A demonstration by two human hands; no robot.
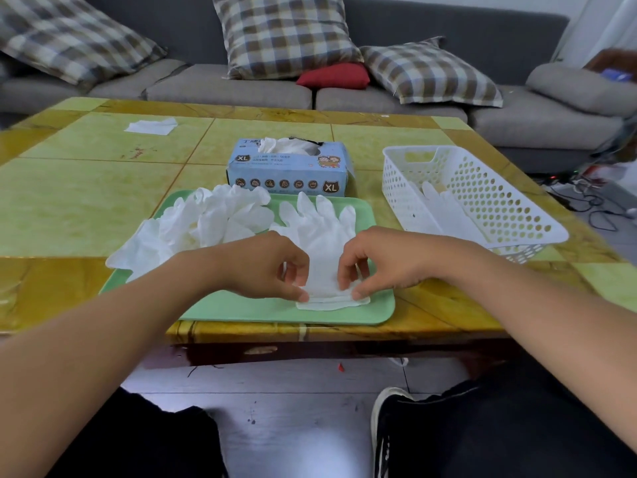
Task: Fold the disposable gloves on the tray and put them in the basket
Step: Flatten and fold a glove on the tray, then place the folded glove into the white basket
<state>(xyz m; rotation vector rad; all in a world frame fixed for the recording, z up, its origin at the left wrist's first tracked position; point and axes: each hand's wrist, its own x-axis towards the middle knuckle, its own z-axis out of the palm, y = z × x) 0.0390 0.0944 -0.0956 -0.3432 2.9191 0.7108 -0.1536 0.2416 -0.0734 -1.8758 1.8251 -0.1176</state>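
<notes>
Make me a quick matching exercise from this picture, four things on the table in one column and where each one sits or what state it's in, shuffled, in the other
Things:
1. flat glove
2. glove pile
3. glove box
4. basket

Places or states:
A. heaped on the left part of the green tray
B. on the table right of the tray, with a glove inside
C. behind the tray, opened, a glove poking out of the top
D. spread on the tray, cuff end pinched by the left hand and the right hand

Pairs: 1-D, 2-A, 3-C, 4-B
</notes>
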